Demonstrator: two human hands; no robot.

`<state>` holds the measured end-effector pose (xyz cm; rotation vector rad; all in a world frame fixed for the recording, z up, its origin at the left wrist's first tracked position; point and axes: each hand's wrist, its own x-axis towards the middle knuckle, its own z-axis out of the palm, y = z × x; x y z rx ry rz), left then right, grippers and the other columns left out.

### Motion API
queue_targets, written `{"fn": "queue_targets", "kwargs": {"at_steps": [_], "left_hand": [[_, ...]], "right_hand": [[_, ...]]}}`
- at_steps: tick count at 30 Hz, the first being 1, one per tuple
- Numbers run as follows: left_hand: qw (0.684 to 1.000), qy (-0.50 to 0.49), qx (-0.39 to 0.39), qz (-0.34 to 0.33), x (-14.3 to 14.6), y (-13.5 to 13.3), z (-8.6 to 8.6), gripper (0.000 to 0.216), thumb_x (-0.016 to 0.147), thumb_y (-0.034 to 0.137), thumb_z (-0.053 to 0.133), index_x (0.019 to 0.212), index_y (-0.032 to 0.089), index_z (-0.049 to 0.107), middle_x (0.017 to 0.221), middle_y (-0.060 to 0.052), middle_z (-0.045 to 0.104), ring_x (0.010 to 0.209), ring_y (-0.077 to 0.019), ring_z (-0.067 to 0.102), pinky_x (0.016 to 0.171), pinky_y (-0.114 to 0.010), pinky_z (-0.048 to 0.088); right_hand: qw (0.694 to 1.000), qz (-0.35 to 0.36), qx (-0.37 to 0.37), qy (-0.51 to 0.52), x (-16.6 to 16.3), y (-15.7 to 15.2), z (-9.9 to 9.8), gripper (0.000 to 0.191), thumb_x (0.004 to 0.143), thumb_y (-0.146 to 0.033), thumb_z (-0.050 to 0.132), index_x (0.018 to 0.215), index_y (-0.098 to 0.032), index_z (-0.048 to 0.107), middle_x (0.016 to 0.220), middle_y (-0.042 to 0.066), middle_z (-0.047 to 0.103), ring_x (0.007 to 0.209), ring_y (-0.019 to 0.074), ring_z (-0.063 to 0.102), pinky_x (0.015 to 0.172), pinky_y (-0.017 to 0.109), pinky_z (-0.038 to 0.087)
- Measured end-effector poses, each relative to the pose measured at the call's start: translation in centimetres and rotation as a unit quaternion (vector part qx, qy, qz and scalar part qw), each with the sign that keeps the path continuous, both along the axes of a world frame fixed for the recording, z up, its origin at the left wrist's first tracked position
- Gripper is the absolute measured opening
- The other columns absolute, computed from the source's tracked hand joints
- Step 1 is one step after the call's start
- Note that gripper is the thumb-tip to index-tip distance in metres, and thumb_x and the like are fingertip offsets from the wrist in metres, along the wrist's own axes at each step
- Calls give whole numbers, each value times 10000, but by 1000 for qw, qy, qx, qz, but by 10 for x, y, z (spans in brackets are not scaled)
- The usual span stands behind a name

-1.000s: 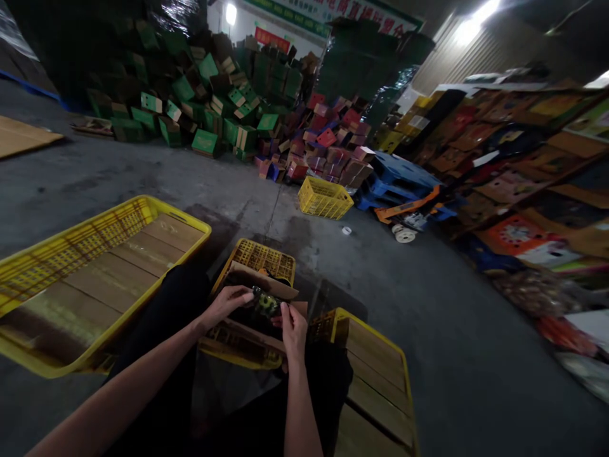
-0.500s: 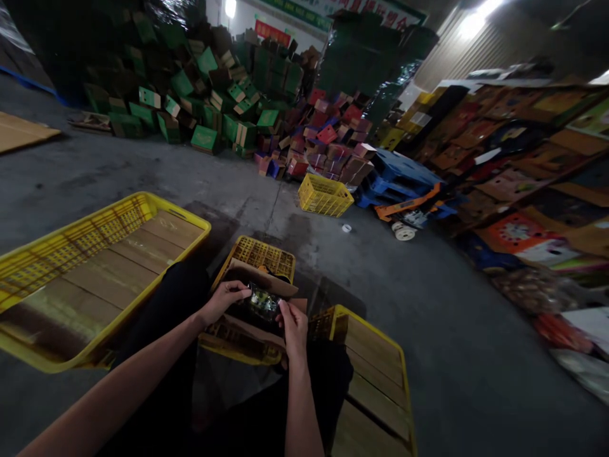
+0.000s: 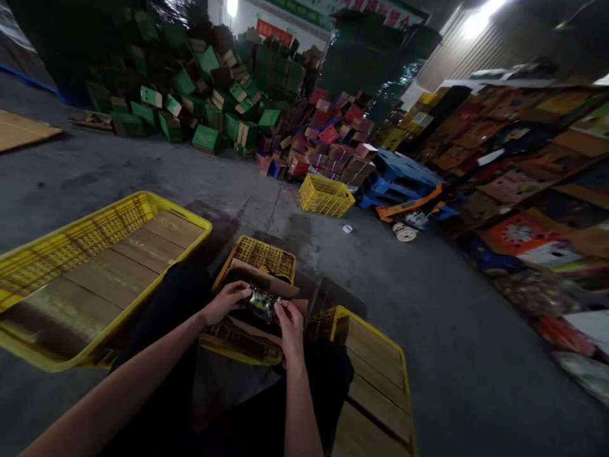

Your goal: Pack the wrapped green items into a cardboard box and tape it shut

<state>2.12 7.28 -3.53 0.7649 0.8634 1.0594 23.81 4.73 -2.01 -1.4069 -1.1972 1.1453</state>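
Observation:
My left hand [image 3: 223,303] and my right hand [image 3: 289,324] both pinch a small shiny dark packet [image 3: 261,302] with a green-yellow mark, one hand at each end. They hold it over a cardboard-lined yellow crate [image 3: 257,254] that stands on the floor between my dark-trousered knees. What the packet contains is too dim to make out.
A big yellow crate lined with cardboard [image 3: 118,225] lies at my left, another [image 3: 375,374] at my right. Farther off stand a small yellow crate [image 3: 325,195], blue pallets [image 3: 399,174], a tape roll [image 3: 347,228], and heaps of green and red cartons [image 3: 223,108]. Flattened boxes [image 3: 528,165] line the right side.
My fingers have shifted on the packet and turned it slightly; the hands stay over the middle crate. The view has barely moved.

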Motion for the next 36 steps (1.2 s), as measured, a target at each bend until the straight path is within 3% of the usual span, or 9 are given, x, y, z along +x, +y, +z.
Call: {"fn": "queue_targets", "kwargs": {"at_steps": [3,6,11,16,21,25,28,32,36], "left_hand": [[999,-18,-9,-49,1,-2,2,463,749,464,812,1093,174,701,1088,-88,702,993,-211,655,827,-292,512],[996,-9,-8,-90,2,-4,3,462,756,478,806,1056,136,726,1070,-113,718,977,-219,665,821,-289,507],[998,36,7,-46,1,-4,1,407,775,505,776,984,160,722,941,-45,709,829,-162,640,650,-210,448],[999,34,14,-34,1,-5,1,395,790,524,756,909,148,727,842,-26,692,753,-137,614,630,-200,430],[999,-5,-28,-40,2,-3,0,463,815,558,721,1017,141,732,955,-78,719,851,-179,653,771,-275,513],[995,-23,-5,-98,2,-5,2,480,776,461,798,1134,153,716,1145,-112,707,1057,-244,647,923,-344,504],[994,-12,16,-106,2,-6,1,445,747,425,825,1085,151,729,1141,-106,712,1082,-263,641,936,-355,498],[998,6,-1,-55,2,-3,-5,407,738,445,825,1003,153,725,1042,-82,718,979,-228,658,840,-312,512],[1000,16,-22,-15,1,0,-12,433,726,468,829,983,143,702,993,-81,709,902,-203,661,766,-278,502]], "right_hand": [[1000,-11,-6,6,3,0,-3,402,791,-580,682,892,-191,699,854,43,720,758,207,657,683,294,552],[1000,-7,-4,12,3,-1,-5,383,797,-563,684,878,-189,693,825,36,713,745,200,657,678,287,552],[997,-8,-34,64,-2,-2,-5,425,790,-573,699,972,-189,697,909,51,728,772,207,680,646,283,562],[990,48,-67,117,-6,-5,-4,488,779,-560,735,1080,-177,734,1005,86,751,868,252,706,697,333,589],[991,-17,-65,112,-1,-4,-7,460,754,-550,763,1004,-164,771,964,73,766,847,252,703,705,326,582],[992,-63,-66,87,4,-2,-9,481,727,-574,771,975,-162,777,955,69,771,863,266,703,703,323,580],[995,-49,-49,67,4,-2,-6,534,744,-570,756,1123,-193,749,1101,78,755,966,290,702,748,348,589],[997,-21,-3,74,0,-4,1,766,766,-500,768,1456,-302,503,1394,75,615,1187,303,635,895,408,576],[998,45,32,42,-3,-4,4,600,766,-441,782,1332,-309,635,1548,44,448,1354,309,507,1073,448,470]]}}
